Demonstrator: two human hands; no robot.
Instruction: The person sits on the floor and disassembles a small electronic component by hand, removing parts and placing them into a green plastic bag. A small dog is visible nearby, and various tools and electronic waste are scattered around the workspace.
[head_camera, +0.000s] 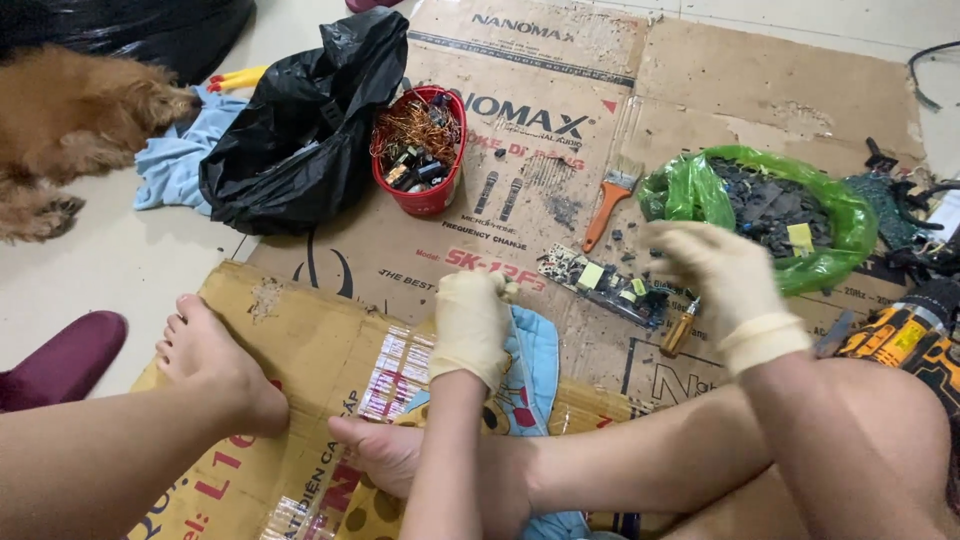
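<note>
I judge the stripping partly done: the red bucket (420, 190) holds copper wire, while the circuit board (603, 283) lies on cardboard between my hands, parts still on it. My left hand (470, 322) is closed (on what, I cannot tell); my right hand (718, 268) clamps a screwdriver (679, 330).

Bare cardboard (560, 190) lies open between the red tub of copper wire (420, 150) and the orange-handled brush (608, 205), giving a hand room to pass. To the right, the green bag of dark scrap (770, 205) and the circuit board (605, 285) crowd the space around the right hand (715, 265). The black plastic bag (300, 130) and the dog (75, 125) block the left side, while the person's legs and feet (215, 365) close off the near edge.
</note>
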